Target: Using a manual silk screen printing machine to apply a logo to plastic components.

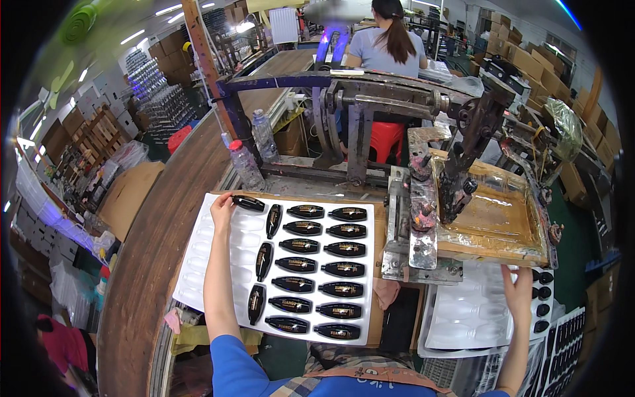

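The left hand (223,210), fingers nearly closed, pinches the left end of a glossy black piece (249,204), which extends rightward from the fingertips at the white tray's (205,291) upper edge, its long axis running crosswise and dipping slightly rightward. Beyond it, 3 black pieces stand lengthwise beside 2 crosswise columns of 7. The right hand's (516,292) fingertips meet the wooden frame's (486,255) near edge, partly hidden, so its grip cannot be told.

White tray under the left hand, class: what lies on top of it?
Black pieces with gold markings lie on the white tray; the left hand touches one near its far edge. The surface beneath each piece is hidden.
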Demonstrator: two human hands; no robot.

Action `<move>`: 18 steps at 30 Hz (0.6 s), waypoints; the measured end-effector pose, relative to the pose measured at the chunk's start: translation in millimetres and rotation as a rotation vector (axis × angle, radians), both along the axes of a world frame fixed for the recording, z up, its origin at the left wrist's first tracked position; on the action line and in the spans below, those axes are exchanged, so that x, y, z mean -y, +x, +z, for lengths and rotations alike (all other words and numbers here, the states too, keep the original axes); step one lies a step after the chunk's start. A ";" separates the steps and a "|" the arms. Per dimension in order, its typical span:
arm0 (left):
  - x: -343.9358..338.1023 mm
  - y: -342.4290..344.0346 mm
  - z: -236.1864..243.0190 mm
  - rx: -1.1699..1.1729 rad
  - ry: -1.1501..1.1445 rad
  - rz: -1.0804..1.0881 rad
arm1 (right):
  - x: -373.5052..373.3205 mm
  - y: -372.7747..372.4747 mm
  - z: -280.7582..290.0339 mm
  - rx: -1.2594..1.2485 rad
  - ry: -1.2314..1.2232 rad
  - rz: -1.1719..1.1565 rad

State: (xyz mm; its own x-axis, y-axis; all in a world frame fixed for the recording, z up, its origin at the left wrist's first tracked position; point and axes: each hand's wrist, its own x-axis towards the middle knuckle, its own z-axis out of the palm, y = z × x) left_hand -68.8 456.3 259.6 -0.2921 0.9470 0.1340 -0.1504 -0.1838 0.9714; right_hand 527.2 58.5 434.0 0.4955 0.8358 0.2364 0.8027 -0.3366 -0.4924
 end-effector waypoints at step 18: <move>2.4 121.8 -12.2 -0.628 0.300 -0.147 | 68.1 74.3 -30.9 0.237 0.034 -0.168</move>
